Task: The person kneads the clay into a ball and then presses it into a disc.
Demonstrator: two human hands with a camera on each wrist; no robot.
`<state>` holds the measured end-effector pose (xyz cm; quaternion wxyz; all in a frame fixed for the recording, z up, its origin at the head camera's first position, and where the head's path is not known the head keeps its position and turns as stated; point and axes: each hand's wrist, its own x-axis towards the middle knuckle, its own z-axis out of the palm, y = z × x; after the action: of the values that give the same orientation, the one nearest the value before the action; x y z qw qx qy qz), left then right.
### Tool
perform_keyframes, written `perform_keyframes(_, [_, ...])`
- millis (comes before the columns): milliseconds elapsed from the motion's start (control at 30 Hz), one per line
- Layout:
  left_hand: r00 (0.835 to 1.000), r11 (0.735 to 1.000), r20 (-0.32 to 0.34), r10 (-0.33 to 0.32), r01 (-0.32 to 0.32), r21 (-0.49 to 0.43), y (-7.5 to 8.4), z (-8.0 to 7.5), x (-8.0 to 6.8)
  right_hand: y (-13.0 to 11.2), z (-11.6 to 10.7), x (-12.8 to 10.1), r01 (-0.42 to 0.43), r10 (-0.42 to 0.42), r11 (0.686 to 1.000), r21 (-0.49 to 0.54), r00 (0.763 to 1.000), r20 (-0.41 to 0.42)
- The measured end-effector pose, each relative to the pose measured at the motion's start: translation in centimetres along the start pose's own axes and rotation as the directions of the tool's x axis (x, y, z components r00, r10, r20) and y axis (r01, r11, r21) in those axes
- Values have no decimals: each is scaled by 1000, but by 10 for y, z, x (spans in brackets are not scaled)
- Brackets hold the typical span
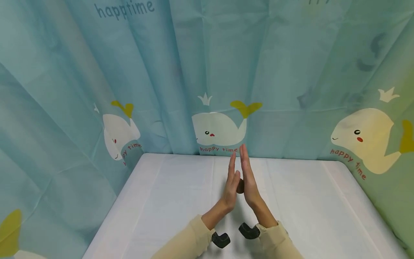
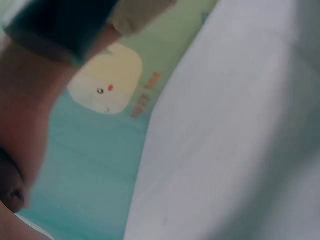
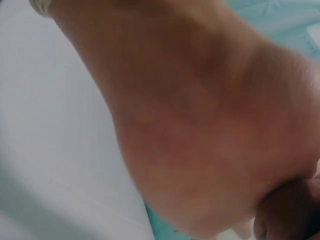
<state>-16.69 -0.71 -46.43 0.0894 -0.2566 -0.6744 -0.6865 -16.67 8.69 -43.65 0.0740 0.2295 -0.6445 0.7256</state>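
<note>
A small, dark brown, roundish object sits between the two palms, above the white table. My left hand presses it from the left, fingers straight and pointing away. On the other side, my right hand lies flat against it, its fingers straight too. The fingertips lean close together. In the left wrist view the brown object shows a puckered dark spot at its lower end. A blurred hand fills most of the right wrist view, with the object at its lower right. The palms hide much of it.
A white table lies under the hands. Blue-green curtains with printed whales hang behind and at both sides. Black wrist devices stick out below the cream sleeves.
</note>
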Motion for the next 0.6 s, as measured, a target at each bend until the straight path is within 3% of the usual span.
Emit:
perform_keyframes(267, [1000, 1000, -18, -10, 9, -23, 16, -1, 3, 15, -4, -1, -75, 75, 997, 11, 997, -20])
perform_keyframes(400, [997, 999, -76, -10, 7, -43, 20, -4, 12, 16, 3, -7, -55, 55, 998, 25, 998, 7])
perform_keyframes(600, [990, 999, -143, -4, -2, -41, 12, -11, 21, 4, 16, -14, 9, -10, 1000, 22, 998, 63])
